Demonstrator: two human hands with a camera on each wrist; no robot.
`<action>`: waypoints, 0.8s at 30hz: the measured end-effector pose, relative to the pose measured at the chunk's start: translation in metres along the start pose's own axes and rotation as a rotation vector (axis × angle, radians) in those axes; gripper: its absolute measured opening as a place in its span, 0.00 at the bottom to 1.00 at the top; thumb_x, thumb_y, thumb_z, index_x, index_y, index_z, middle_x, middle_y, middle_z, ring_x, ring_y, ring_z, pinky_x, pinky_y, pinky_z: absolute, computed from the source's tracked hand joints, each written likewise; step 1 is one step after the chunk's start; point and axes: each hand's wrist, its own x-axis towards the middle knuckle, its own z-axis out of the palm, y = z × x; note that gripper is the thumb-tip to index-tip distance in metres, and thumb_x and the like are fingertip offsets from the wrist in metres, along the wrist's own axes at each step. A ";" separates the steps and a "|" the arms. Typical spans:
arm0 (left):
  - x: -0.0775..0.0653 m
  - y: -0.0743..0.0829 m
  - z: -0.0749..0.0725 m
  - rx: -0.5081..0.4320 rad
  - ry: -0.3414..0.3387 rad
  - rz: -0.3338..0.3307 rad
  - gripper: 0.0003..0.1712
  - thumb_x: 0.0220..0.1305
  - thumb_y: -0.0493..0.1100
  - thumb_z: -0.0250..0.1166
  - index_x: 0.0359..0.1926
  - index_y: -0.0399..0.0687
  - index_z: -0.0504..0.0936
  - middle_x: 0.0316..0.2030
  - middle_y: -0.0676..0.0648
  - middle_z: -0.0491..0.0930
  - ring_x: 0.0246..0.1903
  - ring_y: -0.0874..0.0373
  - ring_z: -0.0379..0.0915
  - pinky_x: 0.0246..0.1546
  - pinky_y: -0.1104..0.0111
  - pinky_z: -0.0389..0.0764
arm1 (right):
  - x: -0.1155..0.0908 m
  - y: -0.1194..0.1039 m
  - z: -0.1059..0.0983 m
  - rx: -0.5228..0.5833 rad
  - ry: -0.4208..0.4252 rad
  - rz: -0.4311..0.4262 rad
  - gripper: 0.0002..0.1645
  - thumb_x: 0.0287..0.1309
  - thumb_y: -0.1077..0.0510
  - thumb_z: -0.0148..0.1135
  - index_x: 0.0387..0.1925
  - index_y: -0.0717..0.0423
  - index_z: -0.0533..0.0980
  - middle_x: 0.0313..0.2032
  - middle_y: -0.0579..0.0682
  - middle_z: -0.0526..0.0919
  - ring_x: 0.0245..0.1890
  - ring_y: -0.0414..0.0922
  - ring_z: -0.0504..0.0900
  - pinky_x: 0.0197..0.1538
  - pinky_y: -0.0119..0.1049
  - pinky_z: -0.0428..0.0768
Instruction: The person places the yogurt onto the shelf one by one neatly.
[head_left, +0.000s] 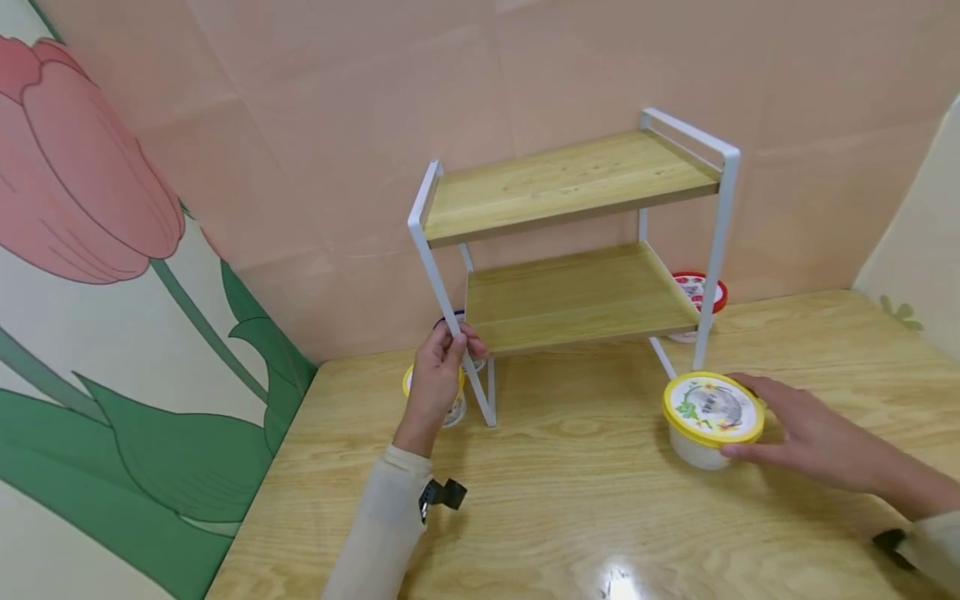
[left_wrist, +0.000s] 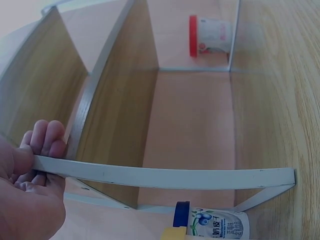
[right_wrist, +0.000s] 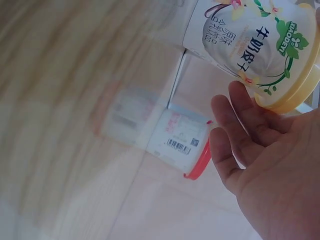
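A two-tier shelf with wooden boards and a white metal frame stands at the back of the table. My left hand grips its left front leg, thumb and fingers around the bar at the lower board's height. At the shelf's right front, my right hand holds a white tub with a yellow lid, thumb on the near side and index finger on the far side. Its other fingers spread loosely beside the tub. Printed flowers and a grey oval mark the lid.
Behind the shelf's right side stands a red-lidded tub. Another yellow-lidded tub and a blue-lidded tub are at the left leg, partly hidden by my left hand. A pink covered wall rises behind the table.
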 end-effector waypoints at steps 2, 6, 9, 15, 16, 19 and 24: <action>0.000 0.000 0.000 0.000 0.001 0.001 0.11 0.77 0.35 0.46 0.46 0.31 0.74 0.35 0.41 0.82 0.37 0.61 0.81 0.50 0.67 0.84 | 0.001 -0.003 0.000 0.008 -0.011 0.008 0.53 0.38 0.48 0.83 0.67 0.54 0.67 0.57 0.53 0.79 0.57 0.14 0.59 0.55 0.04 0.50; -0.002 0.002 -0.001 0.001 -0.001 -0.002 0.11 0.77 0.34 0.46 0.46 0.31 0.73 0.35 0.40 0.81 0.37 0.61 0.82 0.49 0.66 0.84 | 0.002 -0.009 0.002 0.025 -0.032 0.021 0.53 0.40 0.47 0.82 0.67 0.53 0.67 0.58 0.53 0.79 0.57 0.15 0.60 0.54 0.04 0.50; -0.003 0.003 -0.001 0.002 -0.004 -0.007 0.11 0.77 0.34 0.46 0.45 0.31 0.73 0.35 0.40 0.81 0.36 0.61 0.82 0.50 0.64 0.84 | 0.003 -0.013 0.004 0.016 -0.046 0.031 0.53 0.40 0.46 0.82 0.68 0.53 0.66 0.58 0.53 0.78 0.57 0.18 0.62 0.54 0.04 0.49; -0.004 0.004 -0.002 0.009 0.010 -0.031 0.11 0.78 0.36 0.47 0.45 0.34 0.74 0.34 0.46 0.82 0.37 0.60 0.82 0.51 0.62 0.84 | 0.011 -0.023 0.008 0.012 -0.110 0.099 0.56 0.44 0.40 0.79 0.71 0.51 0.62 0.64 0.55 0.74 0.62 0.47 0.71 0.55 0.09 0.54; -0.005 0.004 -0.003 0.009 0.012 -0.039 0.11 0.77 0.36 0.47 0.45 0.34 0.74 0.33 0.47 0.82 0.37 0.60 0.82 0.51 0.62 0.84 | 0.011 -0.025 0.010 0.017 -0.123 0.112 0.57 0.45 0.39 0.78 0.72 0.51 0.61 0.64 0.55 0.74 0.62 0.52 0.71 0.56 0.12 0.57; -0.008 0.003 -0.004 0.017 0.014 -0.063 0.10 0.77 0.35 0.47 0.45 0.34 0.74 0.33 0.47 0.82 0.37 0.60 0.82 0.51 0.63 0.84 | 0.011 -0.029 0.012 0.017 -0.153 0.133 0.58 0.45 0.37 0.77 0.72 0.53 0.61 0.65 0.56 0.73 0.63 0.56 0.71 0.54 0.21 0.64; -0.006 0.006 -0.005 0.031 0.020 -0.063 0.10 0.77 0.35 0.47 0.45 0.35 0.74 0.34 0.44 0.82 0.37 0.59 0.82 0.50 0.63 0.84 | 0.018 -0.035 0.013 -0.004 -0.154 0.125 0.57 0.46 0.36 0.76 0.71 0.56 0.61 0.64 0.56 0.74 0.63 0.57 0.74 0.56 0.32 0.71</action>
